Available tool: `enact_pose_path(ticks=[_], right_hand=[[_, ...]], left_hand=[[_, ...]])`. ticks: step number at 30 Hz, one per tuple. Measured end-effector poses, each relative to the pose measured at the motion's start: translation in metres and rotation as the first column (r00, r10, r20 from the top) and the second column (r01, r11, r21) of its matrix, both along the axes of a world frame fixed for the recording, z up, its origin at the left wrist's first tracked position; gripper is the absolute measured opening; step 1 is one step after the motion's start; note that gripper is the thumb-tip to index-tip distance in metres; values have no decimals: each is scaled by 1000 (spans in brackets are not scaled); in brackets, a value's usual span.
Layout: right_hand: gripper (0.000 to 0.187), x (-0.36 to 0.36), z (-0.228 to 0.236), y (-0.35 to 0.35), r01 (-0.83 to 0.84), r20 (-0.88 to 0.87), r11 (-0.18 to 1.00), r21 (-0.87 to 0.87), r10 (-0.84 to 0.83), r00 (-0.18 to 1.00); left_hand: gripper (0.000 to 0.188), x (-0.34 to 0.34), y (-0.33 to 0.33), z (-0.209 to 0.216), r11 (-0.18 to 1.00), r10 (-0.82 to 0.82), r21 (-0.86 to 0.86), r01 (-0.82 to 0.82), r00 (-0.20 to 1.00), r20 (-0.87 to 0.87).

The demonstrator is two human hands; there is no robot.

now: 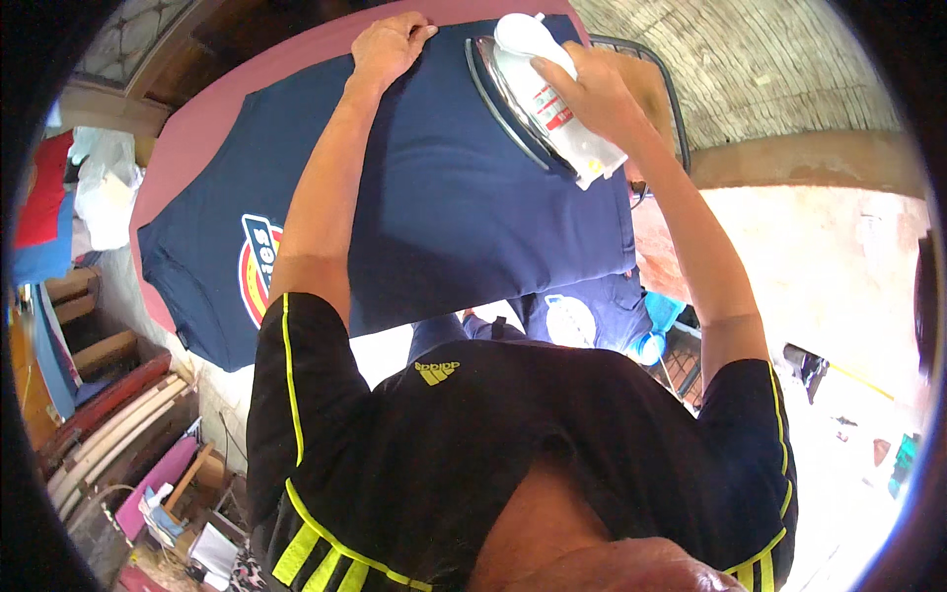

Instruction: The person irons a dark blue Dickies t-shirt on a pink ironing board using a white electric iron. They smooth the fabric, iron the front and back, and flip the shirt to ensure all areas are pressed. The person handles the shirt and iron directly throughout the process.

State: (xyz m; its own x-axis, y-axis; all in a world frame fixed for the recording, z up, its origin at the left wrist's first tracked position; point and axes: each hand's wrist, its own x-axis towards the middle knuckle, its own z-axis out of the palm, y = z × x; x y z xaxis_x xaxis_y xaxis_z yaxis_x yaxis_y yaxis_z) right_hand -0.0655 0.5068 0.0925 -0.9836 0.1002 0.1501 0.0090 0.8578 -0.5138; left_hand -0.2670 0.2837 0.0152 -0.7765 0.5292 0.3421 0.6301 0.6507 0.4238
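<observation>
A navy T-shirt [464,217] with a round red, yellow and white print lies spread over the pink ironing board [207,113]. My left hand [392,47] rests at the shirt's far edge, its fingers curled in and closed on the fabric there. To the right of it, my right hand [604,94] is wrapped around the handle of a white clothes iron [528,44]. The iron is tilted, with its shiny metal edge toward the left, over the shirt's far right part. Whether its soleplate touches the cloth I cannot tell.
A black metal frame [676,89] curves around the board's right end. Below the near edge hangs another navy garment with a white print [582,316]. Wooden slats [123,444] and household clutter stand at the left. A woven wall [760,69] rises at the far right.
</observation>
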Motion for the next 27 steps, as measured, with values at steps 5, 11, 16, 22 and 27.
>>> enact_pose_path(ticks=[5,11,16,22,27], right_hand=[[58,-55,12,12,62,18,994,91,-64,998],[44,-66,21,14,-247,1,960,135,249,969],[42,-75,47,2,-436,134,879,192,416,899],[38,-127,35,-58,-527,29,826,197,533,846],[45,-154,63,-132,-592,188,776,220,561,806]], left_hand=[[38,-15,-47,14,979,-195,-51,196,981,17],[38,-42,-217,18,978,-106,-175,117,992,74],[39,-57,-239,4,999,-30,16,29,995,96],[37,-65,-244,2,998,2,61,-16,974,226],[31,-65,-251,-2,992,-61,123,25,951,304]])
